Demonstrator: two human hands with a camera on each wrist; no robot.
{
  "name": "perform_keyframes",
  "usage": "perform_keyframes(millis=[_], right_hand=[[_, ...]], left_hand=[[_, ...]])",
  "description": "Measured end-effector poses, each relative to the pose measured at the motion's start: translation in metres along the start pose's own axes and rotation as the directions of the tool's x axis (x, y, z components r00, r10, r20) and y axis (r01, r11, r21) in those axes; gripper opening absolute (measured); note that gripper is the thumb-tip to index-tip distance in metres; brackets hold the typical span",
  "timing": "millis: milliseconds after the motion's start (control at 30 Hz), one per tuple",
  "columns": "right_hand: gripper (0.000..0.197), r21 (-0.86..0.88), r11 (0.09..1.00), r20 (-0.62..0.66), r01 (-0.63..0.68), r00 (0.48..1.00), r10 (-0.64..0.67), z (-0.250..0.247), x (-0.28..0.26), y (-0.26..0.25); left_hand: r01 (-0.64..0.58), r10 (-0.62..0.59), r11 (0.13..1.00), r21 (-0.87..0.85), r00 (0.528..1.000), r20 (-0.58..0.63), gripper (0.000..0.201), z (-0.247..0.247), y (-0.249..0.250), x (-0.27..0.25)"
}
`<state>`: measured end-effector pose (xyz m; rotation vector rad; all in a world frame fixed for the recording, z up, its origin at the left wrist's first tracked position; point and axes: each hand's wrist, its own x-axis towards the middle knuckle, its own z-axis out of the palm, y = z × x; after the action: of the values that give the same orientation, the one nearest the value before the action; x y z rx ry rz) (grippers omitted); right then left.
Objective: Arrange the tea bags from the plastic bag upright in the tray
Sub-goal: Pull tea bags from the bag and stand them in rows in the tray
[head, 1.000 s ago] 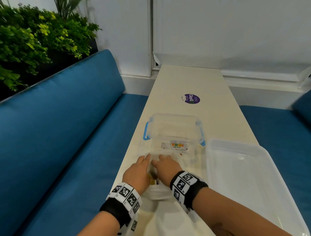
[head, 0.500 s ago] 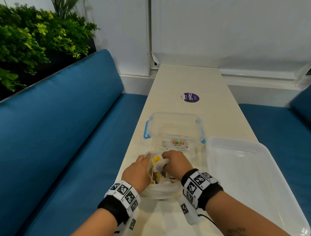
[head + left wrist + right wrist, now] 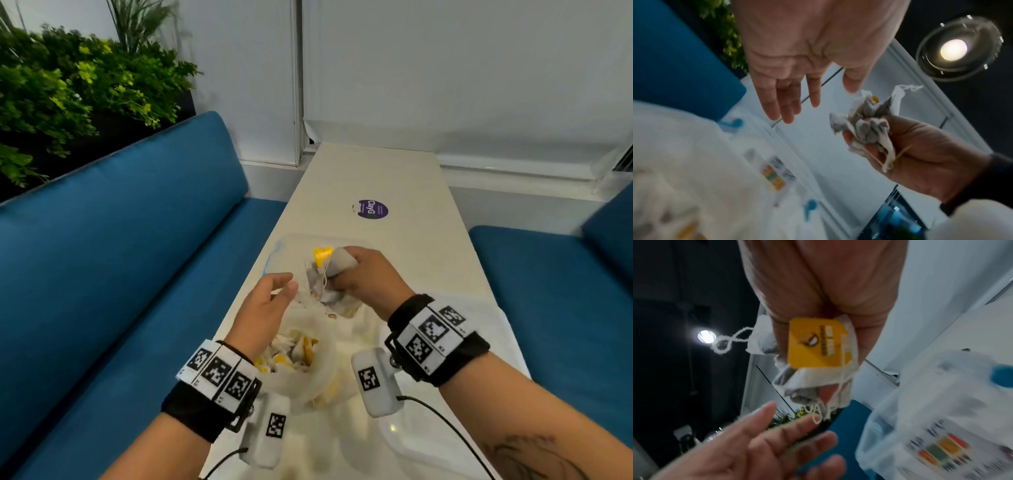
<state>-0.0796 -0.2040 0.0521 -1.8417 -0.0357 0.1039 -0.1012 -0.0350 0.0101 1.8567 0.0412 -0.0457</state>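
My right hand (image 3: 342,274) grips a bunch of grey-white tea bags (image 3: 325,277) with strings and a yellow tag (image 3: 322,255), lifted above the table. The right wrist view shows the yellow tag (image 3: 818,344) against the palm, with the tea bags (image 3: 813,382) crumpled under the fingers. My left hand (image 3: 274,291) hovers just left of the bunch, its fingers (image 3: 789,100) straight and empty. Below the hands lies the open plastic bag (image 3: 318,373), with more yellow-tagged tea bags (image 3: 294,349) inside. A clear tray (image 3: 486,317) lies at the right, mostly hidden by my right forearm.
A clear box with blue handles (image 3: 284,250) and a coloured label (image 3: 774,177) stands just beyond the hands. A purple sticker (image 3: 372,209) marks the narrow white table (image 3: 376,171) farther off. Blue benches (image 3: 120,257) run along both sides; plants (image 3: 68,92) stand at the back left.
My right hand has pulled a bunch of tea bags out of the plastic bag and raised it toward the clear box. My left hand has let go of the bag and lifted, open.
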Motion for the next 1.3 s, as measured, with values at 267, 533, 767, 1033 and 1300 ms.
perform_keyframes(millis=[267,533,767,1033,1300], right_hand=[[0.027,0.208,0.97,-0.012,0.129,0.992,-0.129,-0.059,-0.028,-0.02],[0.024,0.041,0.999,-0.031,-0.021,0.999,0.022,-0.088,-0.062,0.06],[0.036,-0.044,0.993,-0.092,-0.11,0.99,0.105,-0.087,-0.078,0.093],[0.035,-0.337,0.941,-0.061,0.012,0.998,-0.035,-0.067,-0.085,0.1],[0.036,-0.543,0.807,-0.077,0.232,0.943,-0.323,-0.061,-0.091,0.103]], left_hand=[[0.651,-0.152,0.36,-0.668,0.748,0.646,0.083,0.098,0.016,-0.008],[0.62,-0.069,0.226,-0.751,0.779,0.623,0.094,0.165,0.017,-0.028],[0.584,-0.194,0.321,-0.746,0.811,0.551,0.046,0.193,0.005,-0.039],[0.497,-0.291,0.342,-0.798,0.863,0.413,0.02,0.194,-0.007,-0.033],[0.567,-0.317,0.346,-0.747,0.821,0.476,0.015,0.173,-0.016,-0.02]])
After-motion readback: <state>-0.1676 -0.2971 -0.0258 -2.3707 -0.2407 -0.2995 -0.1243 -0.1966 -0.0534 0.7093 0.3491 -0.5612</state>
